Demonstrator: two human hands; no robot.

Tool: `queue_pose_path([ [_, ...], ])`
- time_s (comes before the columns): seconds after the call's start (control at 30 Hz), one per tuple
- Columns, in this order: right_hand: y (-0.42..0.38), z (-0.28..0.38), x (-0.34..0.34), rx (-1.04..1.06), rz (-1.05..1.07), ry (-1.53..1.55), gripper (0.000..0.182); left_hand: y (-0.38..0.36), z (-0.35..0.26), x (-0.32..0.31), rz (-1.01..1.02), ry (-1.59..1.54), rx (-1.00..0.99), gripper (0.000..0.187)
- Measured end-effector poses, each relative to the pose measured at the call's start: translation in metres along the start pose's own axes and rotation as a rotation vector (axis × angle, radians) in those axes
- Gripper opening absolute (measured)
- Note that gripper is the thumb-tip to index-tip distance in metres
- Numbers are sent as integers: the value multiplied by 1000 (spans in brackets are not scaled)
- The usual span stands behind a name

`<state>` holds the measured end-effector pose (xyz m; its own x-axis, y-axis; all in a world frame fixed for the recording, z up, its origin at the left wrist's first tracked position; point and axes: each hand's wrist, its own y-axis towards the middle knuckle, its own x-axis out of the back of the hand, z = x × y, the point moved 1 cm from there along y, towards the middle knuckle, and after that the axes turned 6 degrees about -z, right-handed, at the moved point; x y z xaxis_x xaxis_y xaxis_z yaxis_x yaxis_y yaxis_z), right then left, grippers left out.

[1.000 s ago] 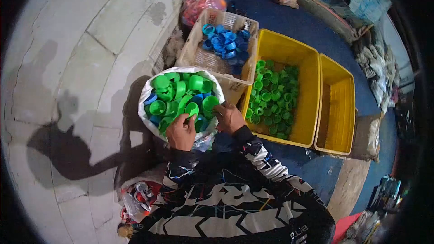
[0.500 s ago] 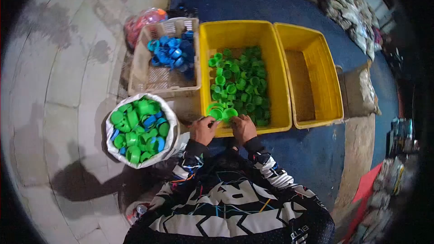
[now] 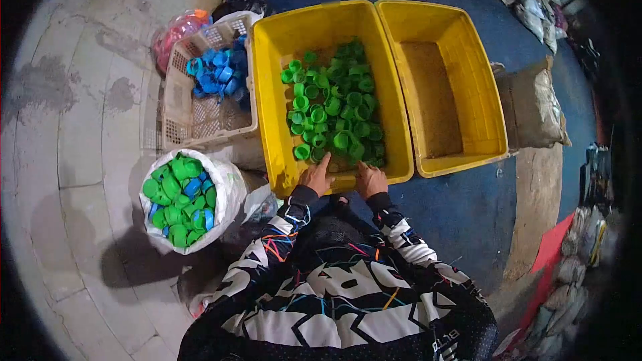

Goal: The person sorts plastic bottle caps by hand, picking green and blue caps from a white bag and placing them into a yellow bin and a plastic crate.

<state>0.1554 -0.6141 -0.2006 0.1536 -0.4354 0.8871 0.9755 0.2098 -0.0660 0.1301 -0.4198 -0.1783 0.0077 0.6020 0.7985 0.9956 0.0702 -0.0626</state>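
Note:
My left hand [image 3: 317,175] hangs over the near edge of a yellow bin [image 3: 275,140], index finger stretched out and nothing visible in it. Beside it, my right hand [image 3: 370,180] reaches over the same rim with its fingers apart, also holding nothing that I can see. Many green plastic caps [image 3: 332,105] lie loose in this bin, the nearest just beyond my fingertips. To the left stands a white sack [image 3: 229,190] full of mixed caps, mostly green [image 3: 175,187] with some blue ones [image 3: 193,188].
A pale perforated crate [image 3: 175,110] holds blue caps [image 3: 221,70] at the upper left. A second yellow bin [image 3: 431,93] adjoins the first on the right, with a stuffed sack [image 3: 535,103] past it. A pinkish bag [image 3: 177,37] sits behind the crate.
The green caps held between both hands have been let go into the yellow bin. My hands have come apart from them, and the view has shifted, moving the bins up and left.

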Motion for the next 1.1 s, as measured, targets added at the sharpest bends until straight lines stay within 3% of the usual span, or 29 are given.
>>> queue_pose_path([
  [0.13,-4,-4,4,81,31,18,28,-18,13,16,-82,-83,0,27],
  [0.2,8,-9,-13,136,158,65,27,-32,20,35,-104,-86,53,27],
  [0.27,16,10,0,240,117,99,23,-50,9,67,-277,-165,97,34],
  [0.43,28,85,2,384,44,253,26,-96,-2,161,-352,-53,153,36],
  [0.5,28,128,12,451,46,309,25,-114,10,183,-470,-102,142,35],
  [0.67,9,266,26,559,239,486,21,-167,32,250,-668,-223,242,28],
  [0.77,7,319,-14,767,232,445,23,-195,62,267,-719,-82,261,22],
  [0.93,13,414,-42,849,208,319,31,-227,96,291,-869,-5,329,18],
  [1.07,14,432,-68,840,249,-50,33,-246,128,315,-977,53,306,16],
  [1.1,12,432,-73,883,170,-44,31,-249,137,322,-990,1,340,17],
])
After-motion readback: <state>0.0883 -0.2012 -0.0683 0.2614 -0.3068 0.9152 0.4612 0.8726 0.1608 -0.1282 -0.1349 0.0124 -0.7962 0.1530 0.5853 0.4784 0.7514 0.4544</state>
